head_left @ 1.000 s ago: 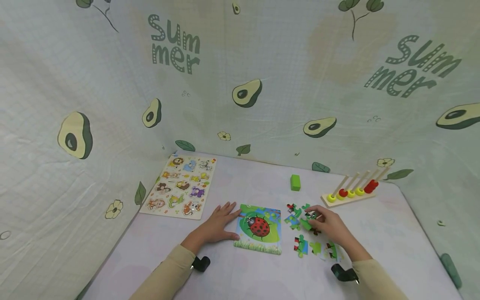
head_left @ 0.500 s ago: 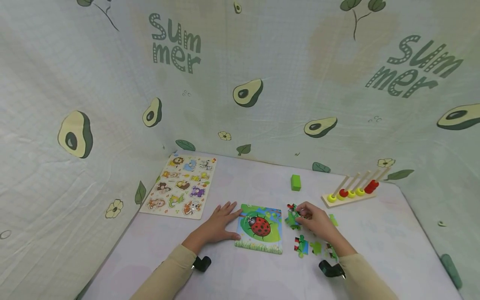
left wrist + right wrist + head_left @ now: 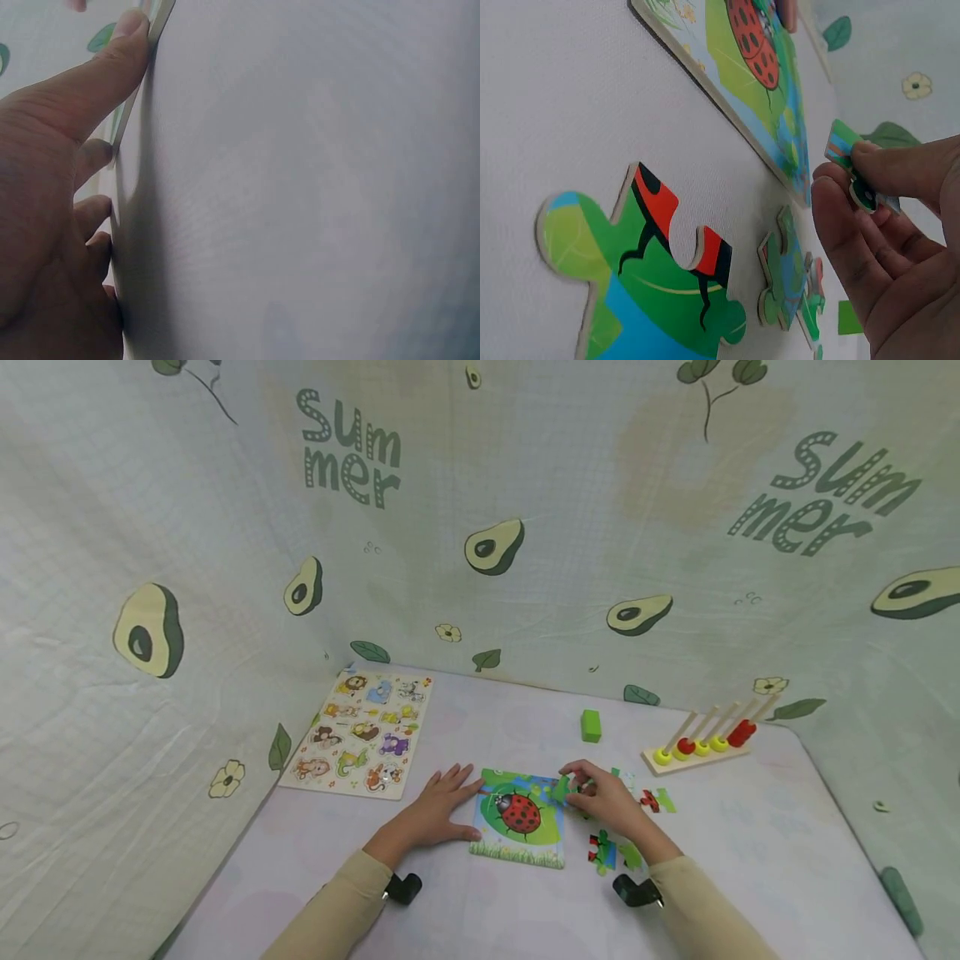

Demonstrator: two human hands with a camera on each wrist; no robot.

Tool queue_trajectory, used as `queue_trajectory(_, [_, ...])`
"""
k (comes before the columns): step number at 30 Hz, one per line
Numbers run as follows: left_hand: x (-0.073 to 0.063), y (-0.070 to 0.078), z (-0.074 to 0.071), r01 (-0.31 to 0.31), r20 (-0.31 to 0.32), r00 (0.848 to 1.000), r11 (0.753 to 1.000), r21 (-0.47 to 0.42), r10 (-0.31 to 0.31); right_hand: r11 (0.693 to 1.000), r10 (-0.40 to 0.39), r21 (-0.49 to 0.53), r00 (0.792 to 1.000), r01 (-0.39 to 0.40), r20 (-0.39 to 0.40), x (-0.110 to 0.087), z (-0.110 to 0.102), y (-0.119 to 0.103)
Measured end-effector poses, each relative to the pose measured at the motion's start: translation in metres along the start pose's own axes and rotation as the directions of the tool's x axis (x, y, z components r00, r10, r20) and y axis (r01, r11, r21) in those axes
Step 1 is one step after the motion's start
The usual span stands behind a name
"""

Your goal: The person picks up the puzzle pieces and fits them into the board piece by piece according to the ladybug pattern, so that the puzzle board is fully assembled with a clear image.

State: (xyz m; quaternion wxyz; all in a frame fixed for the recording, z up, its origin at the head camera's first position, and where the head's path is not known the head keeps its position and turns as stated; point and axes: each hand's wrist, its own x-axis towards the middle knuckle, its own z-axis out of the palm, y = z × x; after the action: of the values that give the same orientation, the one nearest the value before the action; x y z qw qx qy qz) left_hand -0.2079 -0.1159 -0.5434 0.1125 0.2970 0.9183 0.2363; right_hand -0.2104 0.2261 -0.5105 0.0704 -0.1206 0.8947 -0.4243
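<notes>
My right hand (image 3: 603, 797) pinches a green and blue jigsaw puzzle piece (image 3: 842, 142) between thumb and fingers. In the head view it is at the upper right corner of a square ladybug picture board (image 3: 517, 814). The left hand (image 3: 429, 814) lies along the board's left side, fingers spread; in the left wrist view its thumb (image 3: 131, 30) touches the board's edge. Loose pieces lie right of the board, among them a green, red and blue piece (image 3: 667, 277) large in the right wrist view, and a red and green one (image 3: 657, 800). The right hand partly covers others.
An animal peg puzzle board (image 3: 360, 735) lies at the back left. Farther back than the loose pieces stands a green block (image 3: 591, 725). A wooden bead stacker (image 3: 697, 756) with upright pegs is at the right. Patterned cloth (image 3: 555, 468) rises behind the table.
The right hand has moved left from over the loose pieces to the ladybug board's corner, carrying a puzzle piece. A red and green piece now shows to its right. The left hand stays put.
</notes>
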Motion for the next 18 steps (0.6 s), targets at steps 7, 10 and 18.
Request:
queue_trajectory(7, [0.001,-0.002,0.001,0.0,-0.007,1.0,1.0,-0.007,0.0,1.0,0.011,0.002,0.999,-0.011,-0.039,0.009,0.014,-0.005])
queue_trajectory(10, [0.001,-0.002,0.002,0.0,-0.008,1.0,1.0,-0.012,0.0,1.0,0.017,0.024,0.998,-0.016,-0.053,0.014,0.019,-0.007])
queue_trajectory(18, [0.001,-0.002,0.001,-0.007,-0.02,1.0,0.999,-0.034,0.006,0.997,0.044,0.059,0.997,-0.04,-0.063,0.025,0.04,-0.018])
